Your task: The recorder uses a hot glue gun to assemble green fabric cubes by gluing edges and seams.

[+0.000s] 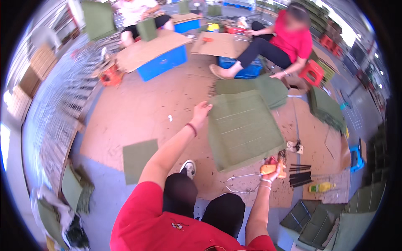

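My left hand (202, 112) pinches the upper left edge of a green fabric panel (245, 129), which is held raised over the cardboard and crossed by several thin pale lines. At the panel's lower right corner, my right hand (273, 171) is closed around an orange-yellow hand tool (268, 168). The tool's exact kind is hard to make out, and something reddish shows beside it. A loop of pale cord (234, 189) lies on the cardboard left of the tool. Beyond the panel, a stack of green panels (272, 90) rests under a co-worker's hand (277, 75).
Cardboard sheets (138, 108) cover the floor. A loose green square (140, 161) lies left. Black strips (300, 178) and a yellow bottle (321, 187) lie right, near folded green pieces (318, 224). Two people sit beyond, by blue crates (163, 62) and a red stool (312, 72).
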A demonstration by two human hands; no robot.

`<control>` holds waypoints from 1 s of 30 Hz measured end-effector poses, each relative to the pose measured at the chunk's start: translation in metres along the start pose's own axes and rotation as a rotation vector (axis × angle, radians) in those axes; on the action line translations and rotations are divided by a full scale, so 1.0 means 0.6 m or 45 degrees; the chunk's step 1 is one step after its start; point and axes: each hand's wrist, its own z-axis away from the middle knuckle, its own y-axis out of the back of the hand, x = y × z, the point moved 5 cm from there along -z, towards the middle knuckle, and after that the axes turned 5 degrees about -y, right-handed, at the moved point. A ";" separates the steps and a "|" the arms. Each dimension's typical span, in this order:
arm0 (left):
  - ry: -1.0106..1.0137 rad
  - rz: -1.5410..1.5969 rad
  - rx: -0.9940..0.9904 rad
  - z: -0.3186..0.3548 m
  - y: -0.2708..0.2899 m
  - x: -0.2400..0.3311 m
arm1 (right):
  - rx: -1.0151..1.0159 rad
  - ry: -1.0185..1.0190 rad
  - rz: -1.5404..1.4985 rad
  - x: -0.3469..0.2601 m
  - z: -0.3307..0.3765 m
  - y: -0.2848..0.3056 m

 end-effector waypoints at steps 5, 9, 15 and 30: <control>0.034 0.049 0.216 0.003 0.058 0.022 | -0.162 -0.024 0.156 -0.018 0.059 0.072; -0.061 -0.121 0.286 0.015 0.038 0.034 | 0.014 -0.181 0.306 -0.078 0.150 0.112; 0.378 0.083 -0.104 0.037 0.058 0.016 | 0.032 -0.051 0.172 -0.113 0.211 0.108; 0.609 -0.228 -0.598 0.174 0.026 0.022 | -0.117 -0.172 0.083 -0.097 0.227 0.027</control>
